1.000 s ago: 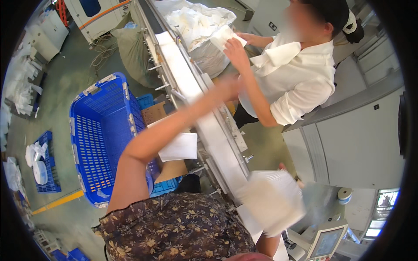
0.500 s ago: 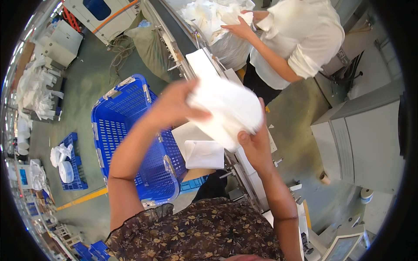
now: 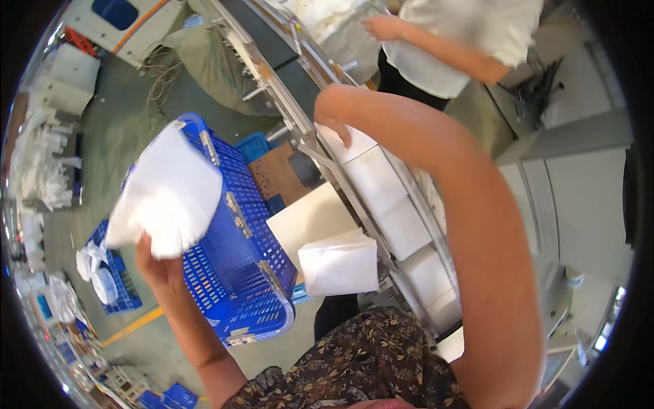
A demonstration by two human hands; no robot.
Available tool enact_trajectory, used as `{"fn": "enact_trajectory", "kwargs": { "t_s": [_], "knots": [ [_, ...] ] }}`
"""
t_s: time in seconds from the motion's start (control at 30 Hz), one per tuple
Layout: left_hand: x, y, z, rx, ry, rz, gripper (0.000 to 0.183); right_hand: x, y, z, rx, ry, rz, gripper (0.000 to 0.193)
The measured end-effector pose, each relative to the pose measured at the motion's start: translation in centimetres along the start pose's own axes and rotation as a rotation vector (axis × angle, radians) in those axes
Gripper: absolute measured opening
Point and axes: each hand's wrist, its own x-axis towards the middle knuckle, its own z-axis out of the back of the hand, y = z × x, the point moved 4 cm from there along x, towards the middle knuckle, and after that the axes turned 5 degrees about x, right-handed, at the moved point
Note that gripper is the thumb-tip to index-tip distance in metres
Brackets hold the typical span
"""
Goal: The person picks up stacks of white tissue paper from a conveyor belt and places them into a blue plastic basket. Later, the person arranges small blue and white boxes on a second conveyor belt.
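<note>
My left hand grips the near edge of a thick, fanned stack of white sheets, holding it over the blue slatted basket. The sheets are blurred and hide much of the basket's far left part. My right arm reaches far across a narrow metal-railed conveyor. My right hand is bent down at a white stack there, one finger touching its top; the other fingers are mostly hidden. More white stacks lie in a row along the conveyor. A folded white bundle rests beside the conveyor near me.
A pale board lies under the folded bundle. Across the conveyor stands a co-worker in a white shirt, one hand near a heap of white material. A blue pallet with a white roll is on the floor at left.
Both hands were together on the white sheets above the conveyor. My left hand has swung left with the stack over the basket; my right hand has let go and reached onto the conveyor.
</note>
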Motion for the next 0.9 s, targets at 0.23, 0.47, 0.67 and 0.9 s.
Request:
{"fn": "enact_trajectory", "kwargs": {
  "t_s": [0.23, 0.47, 0.67, 0.9],
  "knots": [
    [-6.8, 3.4, 3.6, 0.224, -0.074, 0.126, 0.071, 5.0, 3.4, -12.2, 0.379, -0.197, 0.118, 0.073],
    [-13.4, 4.0, -0.8, 0.216, -0.022, 0.226, 0.076, 0.2, 7.7, -15.8, 0.279, -0.284, 0.029, 0.068],
    [-17.5, 0.1, -3.0, 0.316, 0.042, 0.144, 0.081, -6.5, 9.1, -17.9, 0.409, -0.483, 0.113, 0.081],
    [-18.6, 0.4, -4.6, 0.296, 0.051, 0.137, 0.074, -30.5, 13.6, -16.9, 0.860, -1.468, -0.129, 0.075]
  ]
}}
